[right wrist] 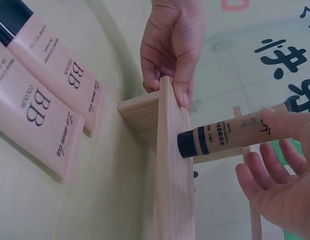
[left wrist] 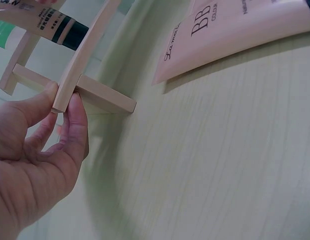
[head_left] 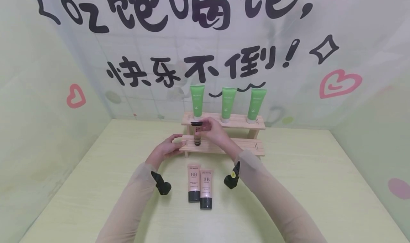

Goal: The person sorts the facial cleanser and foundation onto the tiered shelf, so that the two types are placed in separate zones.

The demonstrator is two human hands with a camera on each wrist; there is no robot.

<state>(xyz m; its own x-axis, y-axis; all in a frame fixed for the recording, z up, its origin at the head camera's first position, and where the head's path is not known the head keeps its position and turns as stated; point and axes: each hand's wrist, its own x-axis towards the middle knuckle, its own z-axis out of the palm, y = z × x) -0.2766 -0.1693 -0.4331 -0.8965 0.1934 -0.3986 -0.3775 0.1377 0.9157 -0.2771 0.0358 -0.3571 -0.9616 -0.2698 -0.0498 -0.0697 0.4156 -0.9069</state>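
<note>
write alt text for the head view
A person's right hand holds a beige tube upright at the lower shelf of a wooden rack while the left hand grips that shelf's left end. Three green tubes stand on the upper shelf; two pink tubes lie in front.

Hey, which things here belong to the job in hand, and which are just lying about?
In the job:
- dark-banded tube, pinched in the right hand
- wooden stand, gripped at one end by the left hand

Seemingly just about, not held:
- two pink BB tubes, lying on the table
- three green tubes, standing on the stand
</note>
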